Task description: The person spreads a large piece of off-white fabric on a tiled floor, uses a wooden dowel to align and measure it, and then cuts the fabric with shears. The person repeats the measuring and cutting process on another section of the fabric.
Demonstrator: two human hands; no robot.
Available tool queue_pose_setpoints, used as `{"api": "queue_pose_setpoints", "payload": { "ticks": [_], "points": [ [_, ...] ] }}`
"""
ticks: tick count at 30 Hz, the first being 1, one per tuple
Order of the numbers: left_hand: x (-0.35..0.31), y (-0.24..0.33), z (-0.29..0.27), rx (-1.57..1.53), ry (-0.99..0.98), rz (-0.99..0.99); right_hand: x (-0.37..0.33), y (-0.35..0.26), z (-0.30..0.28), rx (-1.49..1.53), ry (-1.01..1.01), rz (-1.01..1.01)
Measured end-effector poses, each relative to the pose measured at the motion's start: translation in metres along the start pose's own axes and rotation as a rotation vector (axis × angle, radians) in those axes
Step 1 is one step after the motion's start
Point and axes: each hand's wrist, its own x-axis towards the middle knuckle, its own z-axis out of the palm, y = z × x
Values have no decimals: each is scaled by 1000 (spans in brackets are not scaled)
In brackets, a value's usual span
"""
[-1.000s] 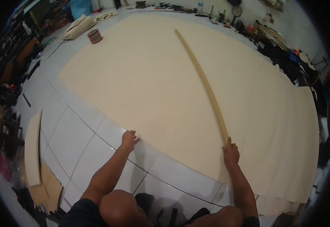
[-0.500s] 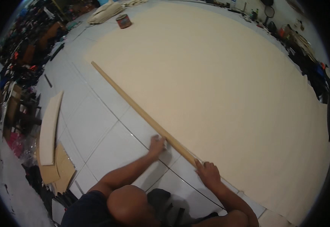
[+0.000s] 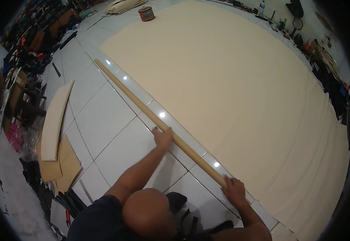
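A long tan cardboard tube (image 3: 140, 105) lies slantwise on the white tiles, from the far left toward me. My left hand (image 3: 163, 138) grips it near its middle, thumb and fingers closed around its near side. At the near end, my right hand (image 3: 234, 190) has its fingers closed over the tube. Beyond the tube spreads a wide sheet of cream fabric (image 3: 239, 92), mostly flat, with soft ripples at the right. A narrow strip of shiny tile separates the fabric's straight edge from the tube.
A red tin (image 3: 146, 14) stands at the fabric's far left, near folded cream cloth (image 3: 122, 5). Left of me lie a pale padded panel (image 3: 57, 124) and brown board pieces (image 3: 69, 162). Heaped clutter (image 3: 26, 48) lines the left; a bottle (image 3: 261, 8) stands at the far wall.
A strip of tile has opened between the tube and the fabric's edge, which met before. My left hand has come from beside the tube onto it. The whole view has shifted slightly.
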Motion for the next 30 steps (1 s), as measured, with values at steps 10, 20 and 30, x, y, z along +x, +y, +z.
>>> {"api": "queue_pose_setpoints", "payload": {
  "ticks": [10, 20, 30],
  "points": [
    [111, 17, -78, 225, 262, 240, -130, 37, 16, 111, 147, 529],
    [30, -25, -69, 505, 65, 377, -175, 98, 6, -268, 341, 578],
    [105, 26, -53, 824, 159, 520, -220, 82, 9, -61, 158, 912]
  ]
}}
